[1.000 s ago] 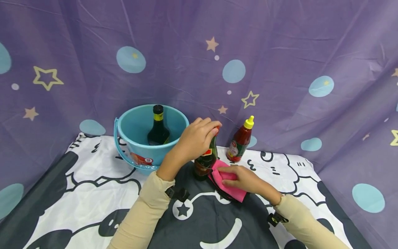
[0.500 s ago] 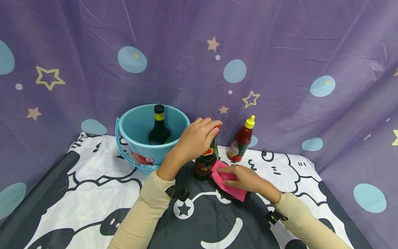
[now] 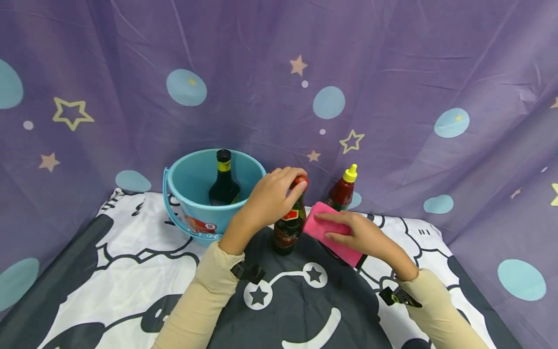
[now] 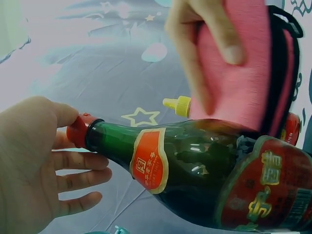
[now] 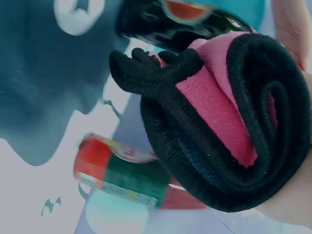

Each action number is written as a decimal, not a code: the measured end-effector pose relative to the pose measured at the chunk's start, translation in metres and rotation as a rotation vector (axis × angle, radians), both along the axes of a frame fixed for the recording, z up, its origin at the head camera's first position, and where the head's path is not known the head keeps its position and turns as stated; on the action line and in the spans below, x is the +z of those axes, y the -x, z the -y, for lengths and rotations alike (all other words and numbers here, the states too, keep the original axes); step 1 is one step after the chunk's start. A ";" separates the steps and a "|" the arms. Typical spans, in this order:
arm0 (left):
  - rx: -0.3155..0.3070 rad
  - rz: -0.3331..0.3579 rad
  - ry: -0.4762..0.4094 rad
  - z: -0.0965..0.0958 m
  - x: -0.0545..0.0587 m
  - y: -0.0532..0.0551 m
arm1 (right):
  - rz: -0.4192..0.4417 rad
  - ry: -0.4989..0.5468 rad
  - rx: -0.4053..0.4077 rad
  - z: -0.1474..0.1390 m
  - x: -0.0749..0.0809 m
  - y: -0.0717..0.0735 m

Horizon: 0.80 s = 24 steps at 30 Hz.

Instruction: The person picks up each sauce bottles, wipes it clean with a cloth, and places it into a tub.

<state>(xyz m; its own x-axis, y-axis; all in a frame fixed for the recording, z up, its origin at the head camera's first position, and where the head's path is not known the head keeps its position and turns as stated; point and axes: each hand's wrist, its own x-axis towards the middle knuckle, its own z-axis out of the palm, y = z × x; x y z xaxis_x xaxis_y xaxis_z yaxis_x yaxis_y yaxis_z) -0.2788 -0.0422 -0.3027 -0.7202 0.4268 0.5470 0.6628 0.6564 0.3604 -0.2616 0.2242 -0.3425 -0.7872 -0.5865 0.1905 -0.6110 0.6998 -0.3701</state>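
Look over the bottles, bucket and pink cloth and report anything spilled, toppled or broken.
Nothing stands out: no spill, toppled bottle or breakage shows. The left hand holds the standing green bottle near its top, the red sauce bottle stands behind the pink cloth, and the dark bottle is in the blue bucket, its base hidden.

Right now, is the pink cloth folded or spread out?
Folded; the right wrist view shows the pink cloth bent round on itself in several layers.
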 end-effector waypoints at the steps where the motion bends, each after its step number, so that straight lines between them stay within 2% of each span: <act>1: 0.001 0.003 -0.005 0.000 0.000 0.000 | -0.003 0.017 -0.010 -0.002 0.004 0.000; 6: 0.010 -0.031 -0.004 0.000 -0.001 0.000 | -0.065 0.121 -0.050 -0.012 0.022 -0.001; 10: 0.023 -0.095 0.017 -0.002 -0.002 0.001 | -0.063 0.275 -0.067 -0.016 0.037 -0.003; 17: 0.022 -0.199 0.041 -0.005 -0.004 0.002 | 0.019 0.612 -0.135 -0.015 0.059 -0.015; 20: 0.022 -0.211 0.049 -0.005 -0.005 0.002 | 0.065 0.770 -0.119 -0.014 0.064 -0.017; 24: 0.022 -0.221 0.061 -0.005 -0.006 0.004 | 0.154 0.931 -0.039 -0.011 0.064 -0.018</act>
<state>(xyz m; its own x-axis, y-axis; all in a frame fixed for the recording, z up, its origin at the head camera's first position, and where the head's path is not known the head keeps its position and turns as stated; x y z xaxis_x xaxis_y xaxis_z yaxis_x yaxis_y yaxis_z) -0.2830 -0.0371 -0.3086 -0.5949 0.4497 0.6662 0.7066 0.6877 0.1668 -0.2438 0.2348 -0.2783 -0.8586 -0.2235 0.4614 -0.4913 0.1015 -0.8651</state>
